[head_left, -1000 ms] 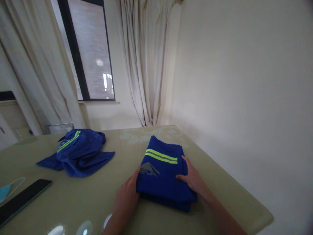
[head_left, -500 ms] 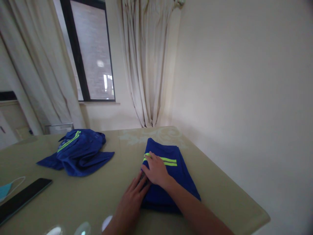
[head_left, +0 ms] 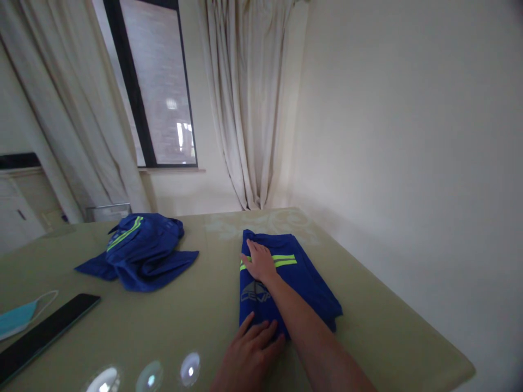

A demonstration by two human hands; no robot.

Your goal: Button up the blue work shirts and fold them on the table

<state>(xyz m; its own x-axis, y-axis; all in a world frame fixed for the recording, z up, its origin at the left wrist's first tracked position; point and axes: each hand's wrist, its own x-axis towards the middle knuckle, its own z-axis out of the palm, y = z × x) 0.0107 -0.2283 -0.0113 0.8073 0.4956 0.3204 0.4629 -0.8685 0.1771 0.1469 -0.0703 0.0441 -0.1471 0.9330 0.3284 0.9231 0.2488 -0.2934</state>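
A folded blue garment [head_left: 304, 283] with yellow-green stripes and a grey logo lies on the greenish table [head_left: 171, 321]. My right hand [head_left: 258, 260] lies flat and open on its far part, over the stripes, the forearm crossing the cloth. My left hand [head_left: 249, 356] rests flat with fingers spread at the garment's near edge, fingertips touching the cloth.
A second, crumpled blue garment [head_left: 141, 250] lies at the left. A black phone-like slab [head_left: 43, 335] and a light blue face mask [head_left: 18, 318] sit near the left edge. A wall runs along the table's right side; curtains and a window stand behind.
My right hand slid from the garment's right edge across to its left far part. My left hand drew back from the left side to the near edge. The garment now lies narrower.
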